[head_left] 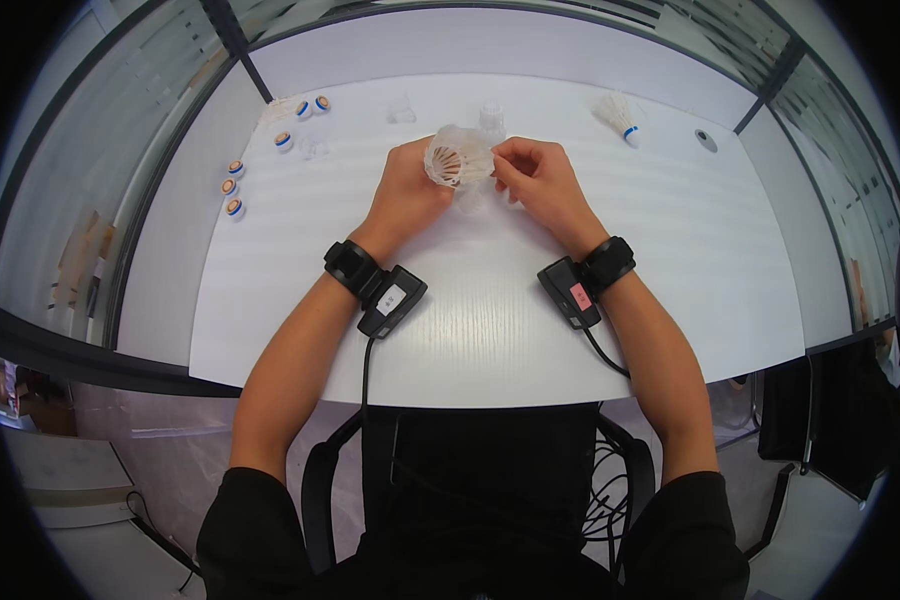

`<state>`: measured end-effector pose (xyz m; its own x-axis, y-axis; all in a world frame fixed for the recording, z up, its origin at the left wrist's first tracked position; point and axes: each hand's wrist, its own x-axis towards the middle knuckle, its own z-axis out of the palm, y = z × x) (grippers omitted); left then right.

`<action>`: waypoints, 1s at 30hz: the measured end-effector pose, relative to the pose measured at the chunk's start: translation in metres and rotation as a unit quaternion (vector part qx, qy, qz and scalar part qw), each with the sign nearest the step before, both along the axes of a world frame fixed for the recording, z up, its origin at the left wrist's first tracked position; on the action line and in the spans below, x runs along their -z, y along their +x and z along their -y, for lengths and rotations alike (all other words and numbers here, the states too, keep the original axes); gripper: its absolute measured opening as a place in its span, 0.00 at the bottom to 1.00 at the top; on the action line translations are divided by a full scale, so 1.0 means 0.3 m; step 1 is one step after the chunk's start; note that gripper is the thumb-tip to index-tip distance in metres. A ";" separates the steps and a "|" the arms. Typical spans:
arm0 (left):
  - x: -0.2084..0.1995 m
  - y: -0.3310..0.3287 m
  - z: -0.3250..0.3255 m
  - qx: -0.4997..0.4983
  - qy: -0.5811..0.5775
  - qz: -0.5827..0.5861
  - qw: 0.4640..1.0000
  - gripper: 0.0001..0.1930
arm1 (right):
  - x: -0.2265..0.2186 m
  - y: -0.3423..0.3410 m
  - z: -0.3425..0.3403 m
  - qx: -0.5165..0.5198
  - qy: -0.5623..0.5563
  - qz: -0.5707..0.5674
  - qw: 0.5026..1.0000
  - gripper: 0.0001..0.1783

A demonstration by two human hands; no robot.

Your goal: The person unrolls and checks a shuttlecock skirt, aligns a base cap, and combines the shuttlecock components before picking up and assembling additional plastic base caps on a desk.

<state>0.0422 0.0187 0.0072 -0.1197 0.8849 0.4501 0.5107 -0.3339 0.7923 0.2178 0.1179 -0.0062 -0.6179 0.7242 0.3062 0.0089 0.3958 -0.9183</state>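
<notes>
Over the far middle of the white table (470, 330), a white, see-through shuttlecock skirt (444, 165) is held in my left hand (407, 190). Its ribbed, open end faces me and slightly left. Closed in a pinch at the right side of the skirt, my right hand (542, 182) has its thumb and fingertips together; whatever lies between them is too small to make out. Just behind the hands stands a clear plastic piece (491, 118). More pale, clear material shows under the skirt, its shape unclear.
Several shuttlecock heads with blue bands (234, 208) lie along the left side. A whole shuttlecock (620, 122) rests at the back right, beside a grey disc-like object (706, 141). Clear scraps (401, 108) lie at the back. Low white panels (510, 48) enclose the table.
</notes>
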 end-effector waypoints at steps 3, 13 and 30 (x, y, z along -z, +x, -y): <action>-0.006 -0.002 0.001 0.020 0.008 0.002 1.000 0.12 | 0.000 -0.005 0.009 0.010 0.006 -0.001 1.000 0.14; 0.017 -0.010 -0.020 0.023 -0.021 0.010 0.999 0.12 | -0.004 -0.002 0.011 0.029 -0.003 0.002 1.000 0.15; 0.030 -0.040 -0.032 0.054 -0.035 0.016 0.998 0.12 | -0.012 -0.003 0.008 0.051 -0.020 0.027 0.998 0.14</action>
